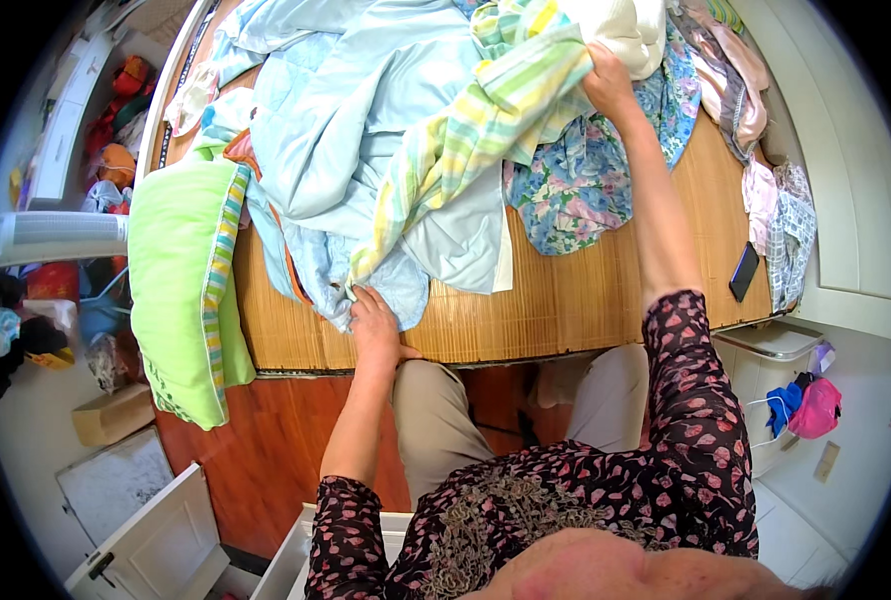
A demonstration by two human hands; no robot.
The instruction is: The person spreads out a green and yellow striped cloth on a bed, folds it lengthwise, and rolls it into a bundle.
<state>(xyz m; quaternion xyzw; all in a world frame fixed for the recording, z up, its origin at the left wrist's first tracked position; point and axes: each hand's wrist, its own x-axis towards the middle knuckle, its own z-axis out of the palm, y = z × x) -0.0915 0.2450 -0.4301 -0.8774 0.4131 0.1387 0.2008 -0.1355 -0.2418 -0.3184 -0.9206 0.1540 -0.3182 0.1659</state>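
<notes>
A yellow, green and white striped cloth (pixel 453 152) stretches diagonally between my two hands. At its far right end, my right hand (pixel 608 82) is closed around a gathered edge, with the arm reaching forward. My left hand (pixel 372 318) is at the near, tapered end, its fingers closed on the tip and its thumb out to the side by the bed's front edge. Beneath the striped cloth lies a large, crumpled light blue cloth (pixel 316 140). A blue floral cloth (pixel 576 185) spreads below my right forearm.
A bamboo-matted bed (pixel 566 310) is in front of my knees. On its left stands a bright green pillow (pixel 176 290); on its right lie a dark phone (pixel 744 272) and checked clothing (pixel 792 240). An open white drawer (pixel 296 545) is below left.
</notes>
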